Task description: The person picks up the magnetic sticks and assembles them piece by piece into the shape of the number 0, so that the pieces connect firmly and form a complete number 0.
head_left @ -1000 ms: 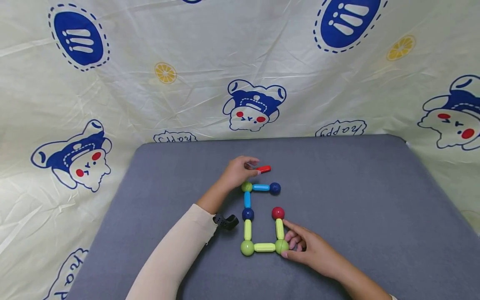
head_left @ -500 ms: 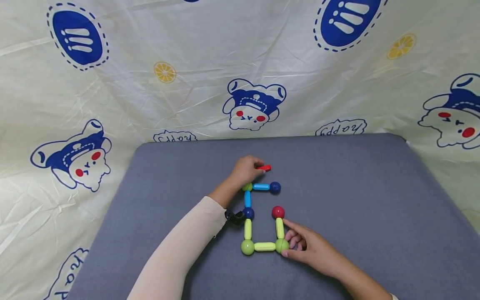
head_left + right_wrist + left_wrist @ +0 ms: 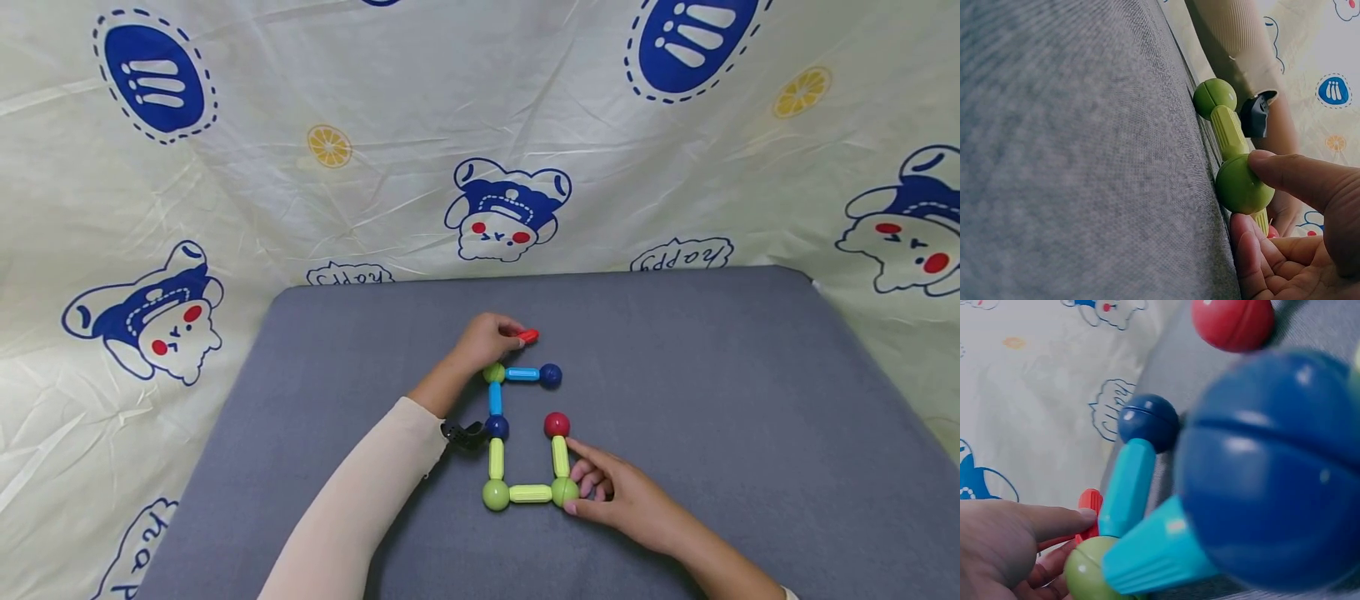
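My left hand (image 3: 483, 342) pinches a short red building rod (image 3: 529, 336) between thumb and fingers, beyond the far end of a ball-and-rod shape. In the left wrist view that red rod (image 3: 1090, 501) shows behind the far green ball (image 3: 1090, 572). My right hand (image 3: 630, 504) holds the near right green ball (image 3: 564, 492), thumb on one side and fingers curled on the other. Its index fingertip reaches up the yellow-green rod (image 3: 560, 457) to near the red ball (image 3: 557, 424). In the right wrist view the thumb presses that green ball (image 3: 1242, 186).
The shape continues with a bottom rod (image 3: 530, 494), a left green ball (image 3: 496, 495), a middle blue ball (image 3: 497, 427), blue rods and an end blue ball (image 3: 551, 376). A black wrist strap (image 3: 465, 435) hangs close by the middle ball. Grey cloth (image 3: 712, 400) covers the table.
My left hand has shifted right along the red rod, then slightly back, and less of the rod shows past the fingers. The right hand and joined pieces have stayed in place.
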The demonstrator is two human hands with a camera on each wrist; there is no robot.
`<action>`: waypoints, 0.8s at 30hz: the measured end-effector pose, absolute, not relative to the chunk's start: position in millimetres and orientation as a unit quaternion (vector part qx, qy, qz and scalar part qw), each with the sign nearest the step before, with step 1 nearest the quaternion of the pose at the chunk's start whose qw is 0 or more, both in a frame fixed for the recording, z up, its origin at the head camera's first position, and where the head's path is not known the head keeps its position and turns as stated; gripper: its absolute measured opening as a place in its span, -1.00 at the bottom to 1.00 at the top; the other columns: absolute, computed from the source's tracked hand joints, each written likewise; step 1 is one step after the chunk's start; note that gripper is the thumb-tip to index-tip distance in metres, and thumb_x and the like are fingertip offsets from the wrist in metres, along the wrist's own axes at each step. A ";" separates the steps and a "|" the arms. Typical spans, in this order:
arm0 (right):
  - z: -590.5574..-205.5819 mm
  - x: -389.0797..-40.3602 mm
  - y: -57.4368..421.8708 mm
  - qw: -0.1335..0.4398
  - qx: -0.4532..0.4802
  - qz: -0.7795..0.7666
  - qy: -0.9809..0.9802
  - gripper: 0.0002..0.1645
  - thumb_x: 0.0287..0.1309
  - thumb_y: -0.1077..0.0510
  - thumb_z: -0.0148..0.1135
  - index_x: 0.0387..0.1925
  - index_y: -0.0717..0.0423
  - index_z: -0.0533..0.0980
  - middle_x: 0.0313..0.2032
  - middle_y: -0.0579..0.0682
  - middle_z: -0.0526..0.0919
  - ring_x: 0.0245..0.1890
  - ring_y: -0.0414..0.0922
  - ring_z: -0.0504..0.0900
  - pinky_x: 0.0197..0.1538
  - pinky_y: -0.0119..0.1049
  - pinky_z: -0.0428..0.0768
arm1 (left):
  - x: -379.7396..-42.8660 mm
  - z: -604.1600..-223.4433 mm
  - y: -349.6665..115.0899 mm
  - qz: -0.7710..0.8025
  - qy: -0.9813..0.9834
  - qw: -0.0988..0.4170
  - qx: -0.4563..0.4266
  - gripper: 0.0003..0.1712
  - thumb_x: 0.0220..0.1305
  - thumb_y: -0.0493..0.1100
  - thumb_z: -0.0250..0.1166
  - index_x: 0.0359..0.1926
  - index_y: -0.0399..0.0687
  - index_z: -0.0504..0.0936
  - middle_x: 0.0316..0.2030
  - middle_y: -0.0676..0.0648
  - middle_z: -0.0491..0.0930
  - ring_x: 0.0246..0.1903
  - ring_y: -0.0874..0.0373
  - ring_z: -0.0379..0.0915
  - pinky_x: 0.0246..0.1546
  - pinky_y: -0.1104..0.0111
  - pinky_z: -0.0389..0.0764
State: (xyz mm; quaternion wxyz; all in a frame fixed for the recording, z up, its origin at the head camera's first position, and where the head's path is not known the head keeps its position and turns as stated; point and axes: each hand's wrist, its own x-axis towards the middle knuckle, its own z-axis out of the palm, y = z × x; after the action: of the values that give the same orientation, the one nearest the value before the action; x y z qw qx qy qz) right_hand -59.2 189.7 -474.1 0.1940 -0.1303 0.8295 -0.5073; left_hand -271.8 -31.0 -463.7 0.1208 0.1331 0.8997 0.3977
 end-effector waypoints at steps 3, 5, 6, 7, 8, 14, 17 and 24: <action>-474.8 -59.3 189.8 0.193 -0.134 -0.506 0.830 0.01 0.14 0.00 0.49 0.49 0.25 0.21 -0.11 0.03 0.56 -0.26 -0.34 0.52 -0.25 -0.45 0.55 | -269.8 -460.9 -35.1 0.444 0.878 0.132 0.122 -0.72 0.34 -0.17 0.37 0.05 -0.09 0.74 -0.07 -0.11 0.66 -0.19 0.12 0.49 -0.25 0.42 0.53; -475.2 -59.5 189.9 0.194 -0.134 -0.506 0.830 0.01 0.14 0.00 0.49 0.49 0.25 0.21 -0.11 0.02 0.56 -0.26 -0.34 0.52 -0.25 -0.45 0.55 | -267.2 -458.3 -36.9 0.472 0.862 0.140 0.118 -0.70 0.35 -0.19 0.36 0.08 -0.10 0.72 -0.02 -0.14 0.62 -0.17 0.12 0.49 -0.22 0.42 0.54; -475.5 -59.6 189.9 0.195 -0.133 -0.506 0.829 0.02 0.14 0.00 0.49 0.49 0.25 0.21 -0.11 0.02 0.56 -0.26 -0.34 0.52 -0.25 -0.45 0.55 | -265.4 -456.6 -37.5 0.487 0.853 0.146 0.115 -0.69 0.35 -0.20 0.36 0.09 -0.11 0.72 0.00 -0.16 0.60 -0.18 0.11 0.51 -0.21 0.40 0.57; -475.7 -59.7 189.9 0.195 -0.133 -0.507 0.829 0.02 0.14 0.00 0.49 0.49 0.25 0.21 -0.11 0.02 0.56 -0.26 -0.34 0.52 -0.25 -0.45 0.55 | -263.6 -455.1 -37.9 0.500 0.845 0.152 0.113 -0.69 0.35 -0.20 0.35 0.09 -0.12 0.71 0.01 -0.17 0.59 -0.18 0.10 0.52 -0.19 0.38 0.59; -475.9 -59.9 189.9 0.196 -0.132 -0.507 0.829 0.02 0.14 0.00 0.49 0.49 0.25 0.21 -0.11 0.03 0.56 -0.26 -0.34 0.52 -0.25 -0.45 0.55 | -261.6 -453.5 -38.3 0.513 0.836 0.159 0.109 -0.68 0.35 -0.21 0.35 0.10 -0.12 0.71 0.03 -0.17 0.57 -0.19 0.10 0.53 -0.16 0.35 0.61; -477.0 -60.6 189.6 0.200 -0.128 -0.509 0.827 0.02 0.14 0.00 0.50 0.49 0.24 0.21 -0.10 0.03 0.56 -0.27 -0.33 0.52 -0.25 -0.45 0.55 | -246.7 -443.7 -38.9 0.555 0.807 0.178 0.099 -0.66 0.35 -0.18 0.36 0.13 -0.01 0.70 0.07 -0.13 0.52 -0.19 0.07 0.53 -0.03 0.16 0.66; -476.7 -60.8 189.6 0.201 -0.128 -0.508 0.828 0.02 0.14 0.00 0.49 0.49 0.24 0.21 -0.11 0.04 0.55 -0.27 -0.33 0.52 -0.25 -0.45 0.55 | -238.6 -438.7 -38.3 0.565 0.799 0.181 0.102 -0.65 0.33 -0.17 0.38 0.13 0.02 0.69 0.03 -0.12 0.59 -0.16 0.06 0.53 -0.03 0.17 0.68; -475.6 -60.8 189.2 0.199 -0.128 -0.505 0.830 0.01 0.14 -0.01 0.49 0.49 0.24 0.21 -0.11 0.03 0.56 -0.27 -0.33 0.52 -0.26 -0.45 0.55 | -220.9 -433.2 -36.3 0.578 0.786 0.194 0.107 -0.68 0.30 -0.18 0.41 0.06 -0.07 0.68 -0.08 -0.11 0.67 -0.17 0.12 0.56 -0.03 0.22 0.66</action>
State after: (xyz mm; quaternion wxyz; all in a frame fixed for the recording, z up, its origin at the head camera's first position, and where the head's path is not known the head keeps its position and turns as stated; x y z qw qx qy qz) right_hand -60.8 189.2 -475.6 0.1993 -0.1284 0.8300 -0.5049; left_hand -220.9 -36.3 -433.2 0.1940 0.1070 0.7856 0.5776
